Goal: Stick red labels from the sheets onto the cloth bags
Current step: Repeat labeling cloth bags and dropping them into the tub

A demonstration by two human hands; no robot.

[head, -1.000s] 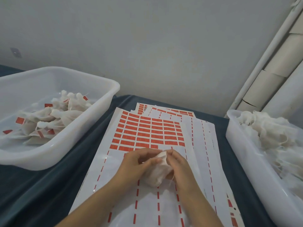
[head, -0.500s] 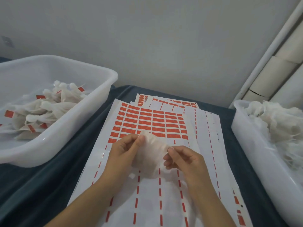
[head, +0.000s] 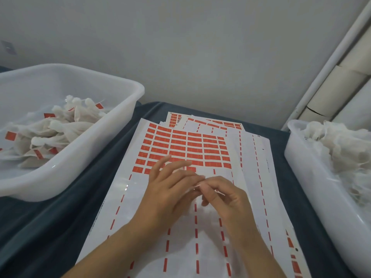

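Note:
A small white cloth bag (head: 207,209) lies on the top label sheet (head: 140,207), mostly hidden under my hands. My left hand (head: 170,189) rests over it with fingers spread, holding it down. My right hand (head: 226,199) pinches the bag's edge between thumb and forefinger. Rows of red labels (head: 186,147) fill the sheet's far half, just beyond my fingertips. The near half shows only thin red strips.
A white bin (head: 128,85) at the left holds labelled bags (head: 60,129). A second white bin (head: 291,157) at the right is piled with plain bags (head: 341,145). More sheets (head: 261,157) fan out underneath on the dark blue cloth (head: 50,227). Cardboard rolls (head: 341,83) lean at the back right.
The bag, held up and spread between both hands, has come down flat onto the sheet. My left hand moved over it and my right hand shifted to its edge.

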